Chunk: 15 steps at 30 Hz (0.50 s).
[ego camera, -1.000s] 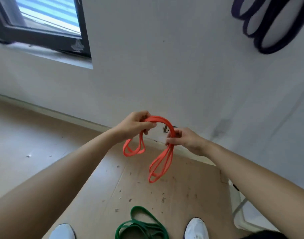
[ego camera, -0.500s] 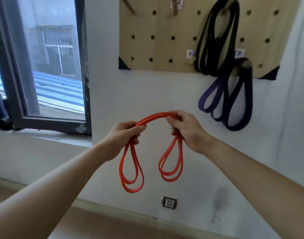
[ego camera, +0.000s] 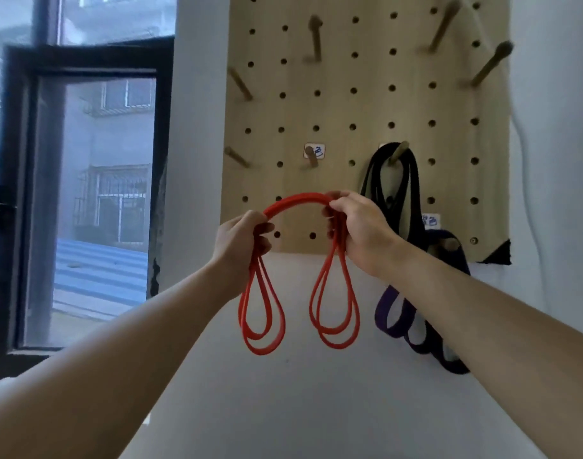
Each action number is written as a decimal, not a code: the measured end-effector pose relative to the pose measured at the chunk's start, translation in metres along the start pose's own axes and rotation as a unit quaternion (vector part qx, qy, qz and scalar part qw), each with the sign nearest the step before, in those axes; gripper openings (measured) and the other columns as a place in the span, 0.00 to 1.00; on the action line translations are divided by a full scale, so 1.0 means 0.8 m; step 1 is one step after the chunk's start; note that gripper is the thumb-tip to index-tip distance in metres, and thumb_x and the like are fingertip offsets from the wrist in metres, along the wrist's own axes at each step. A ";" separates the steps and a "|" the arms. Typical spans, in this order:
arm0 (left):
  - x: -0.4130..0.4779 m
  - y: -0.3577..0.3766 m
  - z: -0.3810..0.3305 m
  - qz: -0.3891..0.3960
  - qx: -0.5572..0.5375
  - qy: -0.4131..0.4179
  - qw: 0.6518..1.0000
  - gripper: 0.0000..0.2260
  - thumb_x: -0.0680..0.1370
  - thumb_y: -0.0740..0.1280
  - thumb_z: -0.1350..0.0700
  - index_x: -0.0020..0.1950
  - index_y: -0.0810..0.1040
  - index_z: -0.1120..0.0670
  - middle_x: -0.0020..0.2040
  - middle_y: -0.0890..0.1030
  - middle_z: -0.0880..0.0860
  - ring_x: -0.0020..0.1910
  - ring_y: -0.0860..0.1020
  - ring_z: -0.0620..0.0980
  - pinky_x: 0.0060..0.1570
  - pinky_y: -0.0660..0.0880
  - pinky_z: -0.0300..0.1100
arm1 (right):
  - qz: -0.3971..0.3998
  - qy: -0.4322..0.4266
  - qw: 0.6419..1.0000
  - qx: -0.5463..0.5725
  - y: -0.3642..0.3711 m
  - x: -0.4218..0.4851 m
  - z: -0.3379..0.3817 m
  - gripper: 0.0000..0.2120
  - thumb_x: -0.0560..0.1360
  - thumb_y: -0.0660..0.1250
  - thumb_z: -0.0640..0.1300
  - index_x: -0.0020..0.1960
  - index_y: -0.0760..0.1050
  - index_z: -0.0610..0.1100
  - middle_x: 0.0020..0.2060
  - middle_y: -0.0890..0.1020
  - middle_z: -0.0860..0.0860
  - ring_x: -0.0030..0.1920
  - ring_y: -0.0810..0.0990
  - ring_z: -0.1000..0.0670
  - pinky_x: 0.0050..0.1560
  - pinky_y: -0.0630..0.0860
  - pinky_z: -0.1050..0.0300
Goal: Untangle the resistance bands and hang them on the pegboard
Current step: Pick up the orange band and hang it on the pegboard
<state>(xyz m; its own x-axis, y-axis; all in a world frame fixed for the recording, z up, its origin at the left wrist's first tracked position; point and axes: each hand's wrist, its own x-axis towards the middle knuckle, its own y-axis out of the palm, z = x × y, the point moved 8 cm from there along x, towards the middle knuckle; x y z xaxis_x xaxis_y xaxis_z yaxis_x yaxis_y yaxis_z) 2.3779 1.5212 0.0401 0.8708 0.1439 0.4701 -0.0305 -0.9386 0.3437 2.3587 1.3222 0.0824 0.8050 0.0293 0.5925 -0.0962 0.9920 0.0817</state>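
Note:
Both hands hold a folded orange resistance band (ego camera: 298,201) in front of the wooden pegboard (ego camera: 353,107). My left hand (ego camera: 242,240) grips its left end and my right hand (ego camera: 358,226) grips its right end. The band arches between them, and doubled loops hang below each fist. A free wooden peg (ego camera: 311,158) with a small label sticks out just above the arch. A black band (ego camera: 412,180) hangs on a peg to the right. A purple band (ego camera: 391,318) hangs lower, partly hidden behind my right forearm.
Several other bare pegs (ego camera: 315,38) stick out of the board's upper rows. A dark-framed window (ego camera: 85,193) fills the left side. White wall (ego camera: 316,392) lies below the board.
My view has risen from the floor to the pegboard. Both hands have lifted the orange band up in front of the board's lower rows, and the green band on the floor is out of sight.

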 end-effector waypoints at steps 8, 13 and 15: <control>0.072 0.074 -0.078 0.000 -0.076 0.043 0.996 0.05 0.79 0.67 0.61 0.48 0.80 0.62 0.40 0.81 0.56 0.31 0.75 0.48 0.39 0.77 0.41 | -0.054 -0.045 0.991 0.112 -0.007 0.089 0.071 0.09 0.83 0.57 0.36 0.62 0.71 0.39 0.39 0.78 0.45 0.33 0.74 0.50 0.35 0.72 0.57; 0.123 0.104 -0.104 -0.009 -0.024 0.089 0.996 0.05 0.80 0.69 0.61 0.47 0.80 0.62 0.41 0.82 0.58 0.31 0.75 0.48 0.46 0.79 0.44 | -0.098 -0.045 0.987 0.122 -0.018 0.131 0.080 0.05 0.82 0.59 0.34 0.54 0.70 0.43 0.38 0.78 0.44 0.31 0.75 0.50 0.32 0.73 0.56; 0.139 0.113 -0.105 -0.004 0.003 0.094 0.996 0.04 0.80 0.69 0.61 0.47 0.80 0.61 0.42 0.82 0.57 0.32 0.76 0.48 0.50 0.81 0.45 | -0.117 -0.043 0.989 0.082 -0.021 0.142 0.073 0.06 0.81 0.59 0.33 0.52 0.69 0.43 0.39 0.78 0.43 0.31 0.75 0.50 0.33 0.74 0.56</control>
<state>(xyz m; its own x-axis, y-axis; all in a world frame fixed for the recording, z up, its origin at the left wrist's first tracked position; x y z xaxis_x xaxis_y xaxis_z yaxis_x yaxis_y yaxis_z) 2.4303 1.4784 0.1918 0.7642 0.2069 0.6109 -0.0206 -0.9389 0.3437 2.4178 1.3015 0.1954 0.7642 -0.2158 0.6078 -0.0135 0.9368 0.3496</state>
